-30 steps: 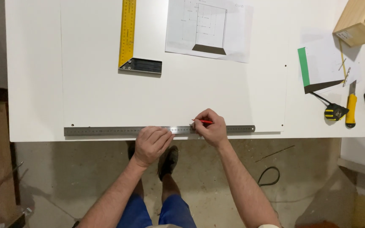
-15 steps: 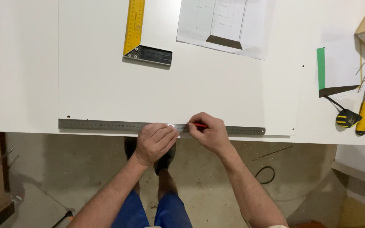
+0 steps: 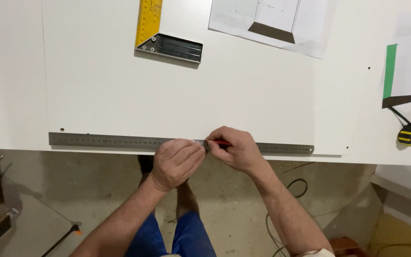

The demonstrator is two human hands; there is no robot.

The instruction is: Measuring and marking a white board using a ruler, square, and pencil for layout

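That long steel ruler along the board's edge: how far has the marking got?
Done: the steel ruler lies flat along the near edge of the white board. In hand: the left hand presses on the ruler while the right hand holds a red pencil to it near the middle. No drawn line is visible on the board, so how much is left cannot be told.

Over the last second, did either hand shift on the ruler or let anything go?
No visible change in grip. The left hand stays pressed on the steel ruler, and the right hand still holds the red pencil at its edge. Only the camera view drifted; the yellow square lies as before.
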